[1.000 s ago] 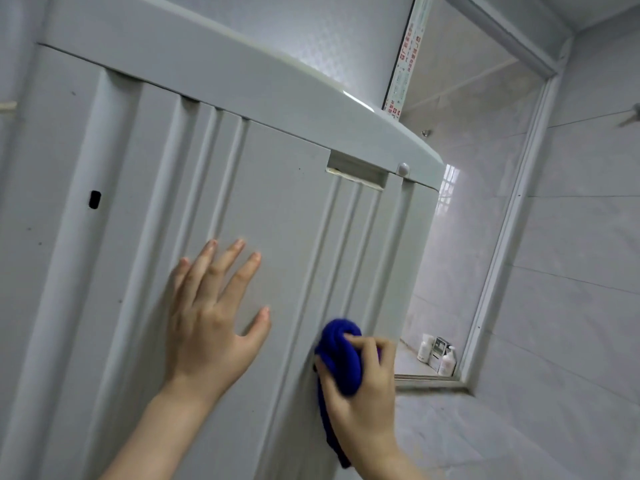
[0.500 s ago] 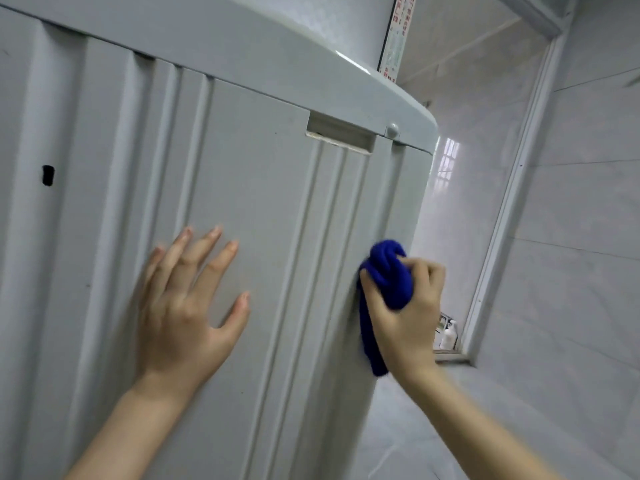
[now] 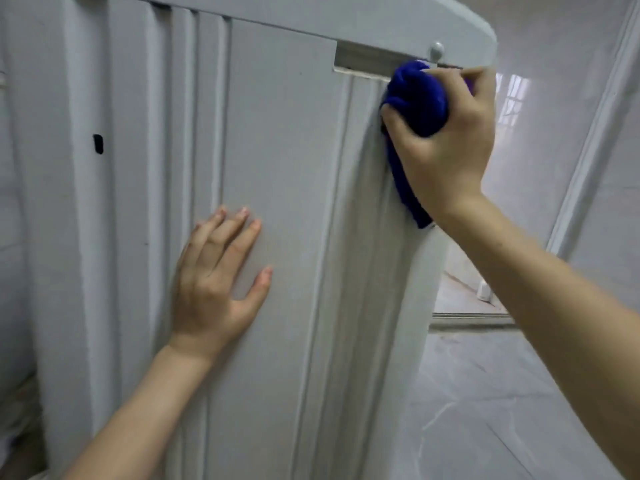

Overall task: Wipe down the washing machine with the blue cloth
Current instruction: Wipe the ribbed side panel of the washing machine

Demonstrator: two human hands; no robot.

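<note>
Head view is showing both bare forearms reaching in from the lower edge toward the washing machine (image 3: pixel 284 150), whose pale grey side panel is presenting a smooth, matte, hard surface formed into long vertical ribs and grooves. Nearest, the left hand (image 3: pixel 214 282) is lying flat against a broad smooth section of this panel, fingers straight and slightly spread, holding nothing. Left of it, a small dark oblong hole (image 3: pixel 98 144) is showing in one rib. Higher and to the right, the right hand (image 3: pixel 446 140) is gripping the blue cloth (image 3: pixel 415 98), fingers and thumb curled around a bunched, soft, fuzzy wad, and is pressing it against the ribbed edge of the panel just below the top trim. A loose tail of the cloth is hanging down behind the wrist along the panel corner. The wad is sitting at the right end of a rectangular recessed slot (image 3: pixel 363 62) and just beneath a round, domed grey cap (image 3: pixel 437 50). Beyond the machine, glossy marbled floor tiles (image 3: pixel 485 410) are running to a raised threshold (image 3: pixel 471 318); the right forearm is covering part of it. Farthest, shiny pale wall tiles (image 3: pixel 554 98) are reflecting a window, beside a white upright frame (image 3: pixel 595 133).
</note>
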